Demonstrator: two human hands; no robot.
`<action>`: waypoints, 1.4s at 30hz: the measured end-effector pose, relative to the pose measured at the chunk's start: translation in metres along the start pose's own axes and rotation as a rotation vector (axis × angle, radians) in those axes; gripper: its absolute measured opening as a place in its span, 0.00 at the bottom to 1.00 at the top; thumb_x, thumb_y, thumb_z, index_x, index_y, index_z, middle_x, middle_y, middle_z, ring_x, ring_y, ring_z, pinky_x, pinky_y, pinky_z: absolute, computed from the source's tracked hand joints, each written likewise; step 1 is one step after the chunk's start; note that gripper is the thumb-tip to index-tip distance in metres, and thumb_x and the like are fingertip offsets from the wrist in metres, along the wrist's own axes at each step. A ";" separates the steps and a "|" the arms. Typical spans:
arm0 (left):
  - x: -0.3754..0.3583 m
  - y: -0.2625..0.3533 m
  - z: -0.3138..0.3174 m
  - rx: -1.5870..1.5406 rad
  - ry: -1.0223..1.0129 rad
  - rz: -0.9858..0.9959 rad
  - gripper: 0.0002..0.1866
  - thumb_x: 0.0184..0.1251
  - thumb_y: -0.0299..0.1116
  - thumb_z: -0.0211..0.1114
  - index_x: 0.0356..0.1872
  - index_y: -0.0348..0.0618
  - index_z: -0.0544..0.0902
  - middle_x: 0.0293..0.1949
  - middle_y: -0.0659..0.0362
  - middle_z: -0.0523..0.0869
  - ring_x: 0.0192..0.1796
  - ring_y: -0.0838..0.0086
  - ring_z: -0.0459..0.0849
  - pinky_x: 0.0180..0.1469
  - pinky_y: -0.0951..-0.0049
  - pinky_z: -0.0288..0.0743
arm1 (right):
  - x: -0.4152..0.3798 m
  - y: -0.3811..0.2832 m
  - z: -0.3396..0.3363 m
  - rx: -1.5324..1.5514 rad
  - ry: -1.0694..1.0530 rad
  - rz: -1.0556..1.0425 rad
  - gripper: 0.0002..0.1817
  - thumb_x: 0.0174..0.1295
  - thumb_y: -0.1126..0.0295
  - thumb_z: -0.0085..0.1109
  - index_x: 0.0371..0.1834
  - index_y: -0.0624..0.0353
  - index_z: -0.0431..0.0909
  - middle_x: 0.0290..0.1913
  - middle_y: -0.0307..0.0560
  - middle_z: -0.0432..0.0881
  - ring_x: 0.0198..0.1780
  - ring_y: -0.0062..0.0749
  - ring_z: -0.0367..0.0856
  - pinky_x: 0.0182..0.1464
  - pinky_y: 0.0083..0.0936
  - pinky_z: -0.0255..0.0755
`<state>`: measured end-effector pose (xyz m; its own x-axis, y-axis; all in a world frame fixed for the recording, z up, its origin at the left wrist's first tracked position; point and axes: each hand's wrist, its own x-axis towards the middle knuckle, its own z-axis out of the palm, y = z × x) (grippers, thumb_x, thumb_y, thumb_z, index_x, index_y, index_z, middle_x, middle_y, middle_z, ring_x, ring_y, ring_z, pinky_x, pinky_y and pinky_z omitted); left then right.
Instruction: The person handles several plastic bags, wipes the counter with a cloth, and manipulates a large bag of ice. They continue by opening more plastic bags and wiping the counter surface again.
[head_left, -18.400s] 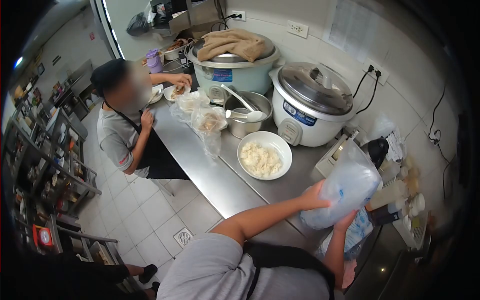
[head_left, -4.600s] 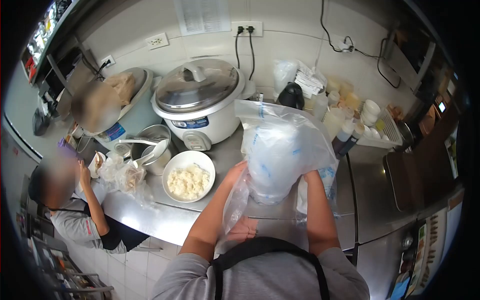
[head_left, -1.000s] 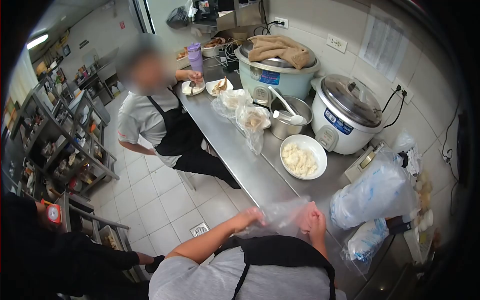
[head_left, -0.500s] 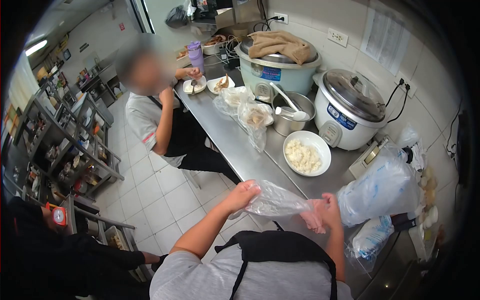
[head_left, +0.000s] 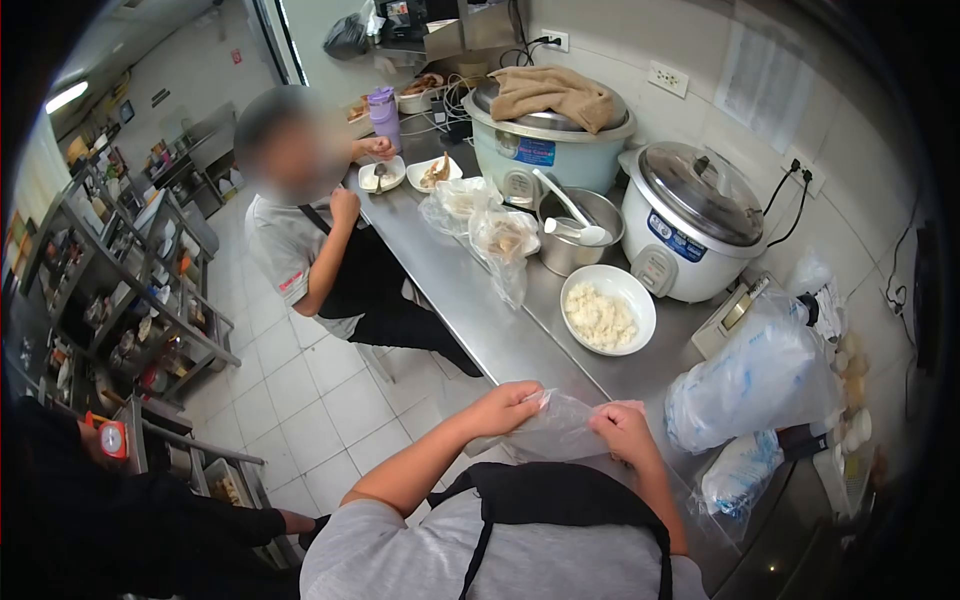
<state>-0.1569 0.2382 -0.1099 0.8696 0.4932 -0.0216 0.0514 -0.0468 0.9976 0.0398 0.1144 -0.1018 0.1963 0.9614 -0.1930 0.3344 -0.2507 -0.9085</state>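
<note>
Clear bag pinched between my hands

My left hand [head_left: 510, 405] and right hand [head_left: 622, 428] grip the plastic bag [head_left: 560, 430] at lower centre; its contents are unclear.

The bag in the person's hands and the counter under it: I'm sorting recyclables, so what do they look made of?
The bag looks like thin clear plastic film: see-through, crinkled and glossy between the left hand and right hand. The counter looks like brushed stainless steel: grey, with soft smeared reflections.
</note>
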 end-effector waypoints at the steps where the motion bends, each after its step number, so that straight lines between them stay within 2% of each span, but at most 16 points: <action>1: 0.001 0.009 0.001 -0.038 -0.014 -0.064 0.10 0.62 0.37 0.47 0.30 0.42 0.72 0.18 0.70 0.68 0.19 0.89 0.62 0.20 0.87 0.57 | 0.000 -0.002 -0.001 0.031 0.045 -0.022 0.08 0.48 0.70 0.54 0.18 0.64 0.73 0.23 0.37 0.73 0.24 0.16 0.69 0.25 0.15 0.63; 4: 0.008 0.006 0.003 -0.107 0.012 -0.099 0.11 0.62 0.37 0.47 0.30 0.42 0.72 0.19 0.70 0.68 0.20 0.89 0.63 0.21 0.87 0.58 | 0.000 0.008 -0.005 -0.028 0.075 -0.179 0.06 0.49 0.72 0.55 0.23 0.64 0.74 0.23 0.36 0.74 0.28 0.16 0.70 0.30 0.14 0.64; 7: 0.014 -0.002 0.006 -0.150 0.034 -0.061 0.11 0.62 0.38 0.47 0.31 0.42 0.73 0.20 0.70 0.69 0.20 0.88 0.63 0.21 0.87 0.58 | -0.005 0.016 0.009 0.329 0.219 -0.178 0.05 0.49 0.73 0.56 0.22 0.64 0.73 0.24 0.37 0.74 0.27 0.15 0.69 0.29 0.15 0.64; 14: 0.015 0.003 0.005 -0.169 -0.054 -0.208 0.13 0.61 0.41 0.48 0.35 0.42 0.72 0.20 0.67 0.69 0.19 0.86 0.65 0.19 0.87 0.60 | -0.018 0.042 -0.003 0.223 0.327 -0.069 0.07 0.48 0.73 0.56 0.19 0.62 0.70 0.18 0.34 0.71 0.21 0.14 0.65 0.23 0.14 0.62; 17: 0.007 0.014 0.005 -0.750 -0.232 -0.204 0.14 0.60 0.40 0.50 0.42 0.42 0.70 0.24 0.62 0.73 0.19 0.82 0.69 0.20 0.85 0.65 | -0.022 0.042 -0.004 0.148 0.335 -0.103 0.08 0.51 0.71 0.54 0.19 0.61 0.69 0.17 0.34 0.69 0.20 0.14 0.64 0.23 0.14 0.61; 20: 0.009 0.005 0.003 -0.934 -0.257 -0.204 0.19 0.59 0.42 0.52 0.47 0.42 0.68 0.31 0.57 0.76 0.23 0.78 0.73 0.21 0.84 0.69 | -0.025 0.036 0.001 0.042 0.351 -0.192 0.10 0.55 0.67 0.50 0.19 0.59 0.68 0.17 0.33 0.68 0.21 0.14 0.62 0.24 0.14 0.60; 26: 0.025 -0.024 0.008 -0.847 -0.070 -0.256 0.23 0.57 0.41 0.55 0.51 0.41 0.65 0.41 0.55 0.76 0.41 0.73 0.75 0.41 0.75 0.71 | -0.023 0.053 -0.002 0.125 0.411 -0.231 0.11 0.58 0.66 0.46 0.21 0.59 0.66 0.18 0.35 0.69 0.21 0.14 0.64 0.23 0.14 0.61; 29: 0.008 0.009 0.019 -0.673 -0.186 -0.099 0.23 0.57 0.40 0.55 0.52 0.41 0.65 0.45 0.55 0.74 0.49 0.71 0.71 0.51 0.72 0.64 | -0.021 0.047 -0.015 0.325 0.421 -0.138 0.10 0.59 0.66 0.43 0.24 0.59 0.64 0.19 0.38 0.70 0.19 0.16 0.65 0.22 0.14 0.62; 32: 0.016 -0.028 0.033 0.082 -0.500 0.108 0.24 0.55 0.44 0.56 0.48 0.38 0.68 0.48 0.55 0.70 0.53 0.74 0.66 0.52 0.73 0.62 | -0.025 0.006 -0.020 0.492 0.426 -0.153 0.09 0.60 0.66 0.42 0.27 0.60 0.63 0.19 0.40 0.70 0.16 0.18 0.65 0.18 0.15 0.62; 35: 0.021 -0.080 0.066 0.185 -0.783 0.160 0.25 0.55 0.44 0.56 0.49 0.37 0.67 0.44 0.56 0.73 0.47 0.71 0.71 0.48 0.71 0.64 | -0.024 -0.015 -0.016 0.562 0.425 -0.334 0.10 0.60 0.64 0.42 0.29 0.60 0.63 0.21 0.42 0.69 0.16 0.19 0.65 0.18 0.16 0.63; 37: 0.022 -0.080 0.069 0.324 -0.768 0.146 0.19 0.57 0.42 0.55 0.42 0.38 0.71 0.39 0.56 0.74 0.41 0.72 0.72 0.44 0.72 0.66 | -0.009 -0.001 -0.013 0.525 0.515 -0.560 0.11 0.60 0.63 0.42 0.31 0.60 0.64 0.22 0.42 0.69 0.18 0.20 0.66 0.20 0.18 0.64; 38: 0.024 -0.077 0.067 0.396 -0.756 0.139 0.16 0.58 0.41 0.54 0.39 0.38 0.73 0.36 0.56 0.75 0.38 0.73 0.72 0.41 0.72 0.66 | -0.004 0.010 -0.013 0.694 0.522 -0.474 0.11 0.60 0.62 0.43 0.32 0.59 0.65 0.23 0.42 0.69 0.20 0.21 0.67 0.23 0.18 0.64; 39: 0.025 -0.066 0.061 0.234 -0.655 0.013 0.16 0.58 0.41 0.54 0.39 0.38 0.73 0.35 0.57 0.75 0.37 0.73 0.73 0.40 0.73 0.67 | -0.002 0.025 -0.013 0.861 0.521 -0.383 0.11 0.59 0.62 0.44 0.32 0.59 0.66 0.24 0.42 0.69 0.23 0.21 0.67 0.26 0.18 0.65; 40: 0.022 -0.051 0.052 0.068 -0.546 -0.114 0.17 0.58 0.42 0.53 0.40 0.38 0.72 0.34 0.58 0.75 0.35 0.74 0.73 0.38 0.73 0.67 | -0.003 0.042 -0.014 0.745 0.462 -0.301 0.10 0.57 0.62 0.46 0.33 0.59 0.67 0.26 0.43 0.69 0.26 0.24 0.68 0.29 0.20 0.64; 41: 0.019 -0.042 0.044 -0.104 -0.428 -0.239 0.17 0.59 0.42 0.53 0.41 0.38 0.72 0.33 0.59 0.75 0.34 0.74 0.74 0.37 0.73 0.67 | -0.005 0.059 -0.014 0.622 0.397 -0.228 0.10 0.56 0.63 0.47 0.33 0.59 0.68 0.29 0.44 0.69 0.30 0.27 0.68 0.32 0.21 0.64; 42: 0.019 -0.043 0.037 -0.288 -0.342 -0.227 0.18 0.58 0.43 0.53 0.42 0.39 0.72 0.32 0.59 0.75 0.33 0.74 0.74 0.36 0.73 0.68 | -0.007 0.074 -0.017 0.219 0.274 -0.180 0.11 0.53 0.64 0.50 0.34 0.59 0.69 0.32 0.46 0.69 0.34 0.31 0.68 0.35 0.23 0.63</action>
<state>-0.1243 0.2175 -0.1559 0.9659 0.1474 -0.2130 0.1628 0.2941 0.9418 0.0786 0.0874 -0.1618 0.4014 0.9142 0.0563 0.1876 -0.0219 -0.9820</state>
